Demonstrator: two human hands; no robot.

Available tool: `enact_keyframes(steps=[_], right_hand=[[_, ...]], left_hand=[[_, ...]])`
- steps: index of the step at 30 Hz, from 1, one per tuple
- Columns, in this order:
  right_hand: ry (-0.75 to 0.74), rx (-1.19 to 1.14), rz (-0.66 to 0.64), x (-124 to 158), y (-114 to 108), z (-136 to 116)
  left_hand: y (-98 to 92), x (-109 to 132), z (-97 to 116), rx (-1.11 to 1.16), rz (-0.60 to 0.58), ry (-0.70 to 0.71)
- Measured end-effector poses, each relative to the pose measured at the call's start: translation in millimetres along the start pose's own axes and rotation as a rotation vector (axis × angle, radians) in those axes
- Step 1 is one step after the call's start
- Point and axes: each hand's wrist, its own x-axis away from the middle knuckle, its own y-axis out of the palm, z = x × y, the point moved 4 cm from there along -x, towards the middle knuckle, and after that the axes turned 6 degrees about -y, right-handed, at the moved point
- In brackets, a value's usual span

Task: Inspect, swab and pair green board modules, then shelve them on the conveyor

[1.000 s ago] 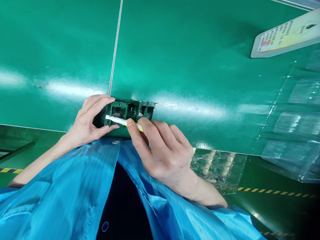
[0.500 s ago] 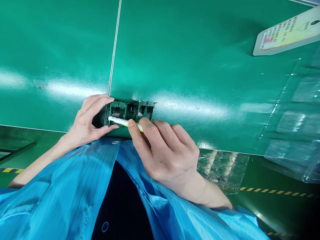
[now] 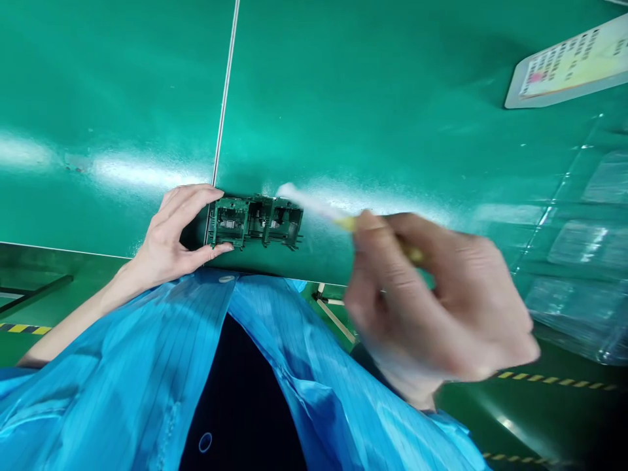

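Note:
A dark green openwork part (image 3: 266, 226), like a frame with several square bays and small pins, lies near the front edge of the green table. My left hand (image 3: 171, 229) grips its left end, thumb on the near side and fingers on the far side. To the right, my right hand (image 3: 436, 294) is raised and blurred. It pinches a yellow-handled stick with a white tip (image 3: 314, 204); whether the tip is bristle or cotton I cannot tell. The tip points left, by the part's far right corner. Whether they touch is unclear.
A pale seam (image 3: 226, 85) runs across the green table (image 3: 367, 98). At the upper right stands a printed card (image 3: 569, 65) in a clear holder. Clear plastic trays (image 3: 579, 252) are at the right edge. Yellow-black floor tape (image 3: 554, 379) shows below.
My right hand has lifted away to the right with the white-tipped stick, whose tip was over the left bay of the green part. My left hand keeps its hold.

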Motion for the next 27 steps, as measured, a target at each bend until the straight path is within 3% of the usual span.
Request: enact_keyframes(steps=[3,7,10,12,14,16,19,23,27], right_hand=[[0.113,0.140,0.241,24,17,38],[0.226,0.069,0.218,53,49,63],[0.213,-0.359,0.157,52,55,47],[0.188,-0.726,-0.015,43,61,29],[0.205,-0.936,-0.179,34,70,15],[0.253,-0.999,-0.227,28,78,11],[0.271,-1.024,-0.198,24,85,11],[0.246,-0.996,-0.165,24,79,7],[0.284,-1.039,-0.137,26,74,3]], left_hand=[[-0.1,0,1,-0.019,0.006,0.004],[-1.3,0,0,-0.048,-0.044,-0.017],[-3.4,0,0,-0.017,-0.035,-0.011],[-3.6,1,-2,-0.002,-0.039,-0.045],[-3.5,1,-4,0.006,-0.048,-0.089],[-3.5,2,-3,0.013,-0.056,-0.102],[-5.4,1,3,-0.004,-0.041,-0.029],[-10.4,0,13,-0.036,-0.038,0.045],[-19.3,-1,27,-0.038,-0.044,-0.006]])
